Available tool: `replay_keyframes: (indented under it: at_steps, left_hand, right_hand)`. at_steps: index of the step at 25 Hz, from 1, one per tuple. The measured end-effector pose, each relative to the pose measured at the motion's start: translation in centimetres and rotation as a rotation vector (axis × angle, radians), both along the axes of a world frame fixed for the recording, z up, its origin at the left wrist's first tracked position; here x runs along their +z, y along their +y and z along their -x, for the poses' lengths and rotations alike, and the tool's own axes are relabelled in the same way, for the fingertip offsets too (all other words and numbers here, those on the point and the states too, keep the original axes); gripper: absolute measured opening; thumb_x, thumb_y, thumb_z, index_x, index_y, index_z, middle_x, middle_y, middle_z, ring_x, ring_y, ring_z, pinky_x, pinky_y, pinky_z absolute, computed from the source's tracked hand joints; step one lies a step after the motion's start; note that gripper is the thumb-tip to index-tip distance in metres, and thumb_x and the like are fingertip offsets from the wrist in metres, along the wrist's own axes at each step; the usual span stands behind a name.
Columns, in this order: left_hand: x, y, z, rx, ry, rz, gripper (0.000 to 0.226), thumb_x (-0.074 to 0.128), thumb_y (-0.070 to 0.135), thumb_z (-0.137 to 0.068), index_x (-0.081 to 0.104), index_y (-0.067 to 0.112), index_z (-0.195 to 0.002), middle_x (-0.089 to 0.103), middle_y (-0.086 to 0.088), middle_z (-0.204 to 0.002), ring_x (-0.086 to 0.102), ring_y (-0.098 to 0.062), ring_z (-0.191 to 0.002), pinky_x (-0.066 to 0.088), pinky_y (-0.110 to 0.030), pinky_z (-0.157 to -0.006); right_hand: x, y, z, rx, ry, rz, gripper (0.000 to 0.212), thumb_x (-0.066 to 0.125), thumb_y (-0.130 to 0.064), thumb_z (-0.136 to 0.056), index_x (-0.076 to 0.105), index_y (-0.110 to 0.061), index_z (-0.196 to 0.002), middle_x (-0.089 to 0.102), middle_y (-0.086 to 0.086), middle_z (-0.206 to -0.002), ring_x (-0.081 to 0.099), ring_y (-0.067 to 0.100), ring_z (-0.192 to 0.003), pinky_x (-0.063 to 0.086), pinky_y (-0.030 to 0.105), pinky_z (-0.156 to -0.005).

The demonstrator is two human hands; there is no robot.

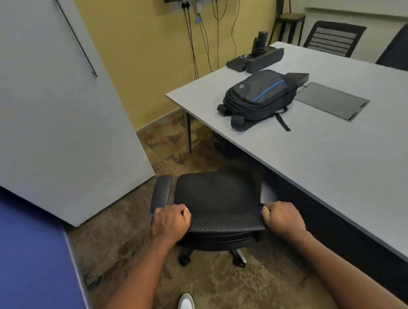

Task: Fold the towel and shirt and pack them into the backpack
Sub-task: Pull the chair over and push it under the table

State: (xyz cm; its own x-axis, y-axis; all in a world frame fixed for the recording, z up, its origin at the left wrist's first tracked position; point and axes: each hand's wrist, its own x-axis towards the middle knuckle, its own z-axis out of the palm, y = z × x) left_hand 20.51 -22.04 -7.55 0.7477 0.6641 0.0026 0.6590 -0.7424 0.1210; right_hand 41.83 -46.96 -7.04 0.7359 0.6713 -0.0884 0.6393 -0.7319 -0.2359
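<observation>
Both hands, left hand (pixel 170 222) and right hand (pixel 283 218), curl round the office chair's backrest top (pixel 226 222), likely to shift it | HP backpack (pixel 258 97) closed, far right on table (pixel 337 163) | towel, shirt unseen.

Black backpack (pixel 258 98), blue stripe; grey table (pixel 337 163); yellow wall (pixel 137 59).
</observation>
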Motion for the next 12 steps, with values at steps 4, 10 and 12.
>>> replay_keyframes:
  at_steps: [4, 10, 12]
  left_hand:
    - [0.1, 0.4, -3.2, -0.087, -0.018, 0.007, 0.046, 0.029, 0.045, -0.090, 0.068, 0.024, -0.079, 0.067, 0.002, -0.071, 0.060, -0.017, -0.064, 0.049, -0.037, -0.075]
    - [0.6, 1.4, -7.7, -0.232, -0.019, 0.019, 0.039, 0.036, 0.039, -0.092, 0.070, 0.023, -0.083, 0.069, 0.002, -0.076, 0.061, -0.019, -0.070, 0.046, -0.038, -0.082]
    - [0.9, 2.0, -9.2, -0.292, -0.033, 0.012, 0.040, 0.035, 0.039, -0.092, 0.071, 0.024, -0.085, 0.071, 0.002, -0.078, 0.062, -0.019, -0.072, 0.046, -0.037, -0.081]
  right_hand:
    - [-0.1, -1.8, -0.4, -0.113, -0.002, 0.010, 0.037, 0.039, -0.035, -0.090, 0.054, -0.019, -0.060, 0.063, 0.002, -0.065, 0.058, 0.023, -0.060, 0.051, 0.039, -0.061]
    - [-0.2, -3.2, -0.3, -0.259, -0.019, 0.007, 0.038, 0.039, -0.034, -0.091, 0.047, -0.022, -0.056, 0.055, -0.003, -0.058, 0.053, 0.016, -0.056, 0.044, 0.034, -0.056]
    - [0.0, -3.2, -0.3, -0.321, -0.017, 0.007, 0.038, 0.039, -0.034, -0.091, 0.047, -0.023, -0.055, 0.053, -0.004, -0.057, 0.054, 0.016, -0.057, 0.045, 0.034, -0.056]
